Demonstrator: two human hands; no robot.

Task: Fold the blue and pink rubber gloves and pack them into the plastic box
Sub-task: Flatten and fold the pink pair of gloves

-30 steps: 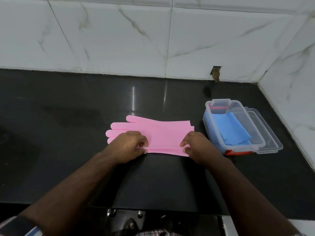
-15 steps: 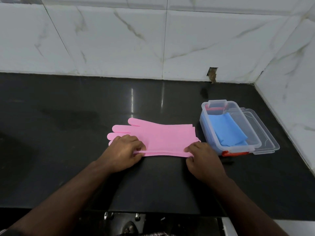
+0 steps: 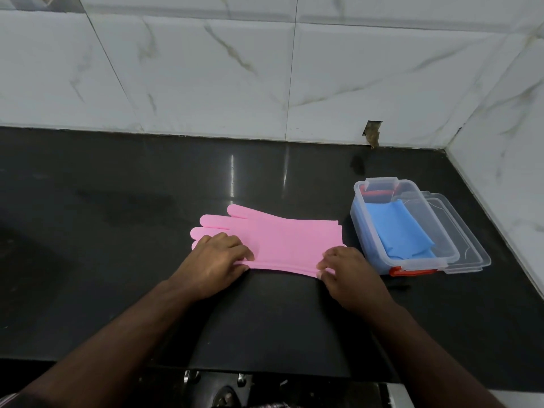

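The pink gloves (image 3: 282,242) lie flat in a stack at the centre of the frame on the black desk (image 3: 117,231), fingertips pointing left, cuffs to the right. How many layers the stack holds cannot be read; only thin edges show along its near side.

The left hand (image 3: 216,262) covers the near-left corner of the stack, its fingers (image 3: 235,245) curled onto the pink rubber with the thumb against the near edge. The lower glove fingertips are hidden beneath it. The right hand (image 3: 348,273) sits at the near-right corner, fingers (image 3: 329,257) bent and together, pinching the cuff edge; the contact itself is partly masked by the knuckles.

The plastic box (image 3: 406,260) stands at the right of the frame, just beside the cuffs but apart from them. Folded blue gloves (image 3: 403,231) lie inside. Its clear lid (image 3: 471,251) shows beside and partly beneath the box on the right. A red clip (image 3: 412,272) shows at the near end; another red part at the far end is blurred through the wall.

Both forearms run off the bottom edge. A chipped hole (image 3: 372,134) marks the tiled wall (image 3: 206,69) at upper right.
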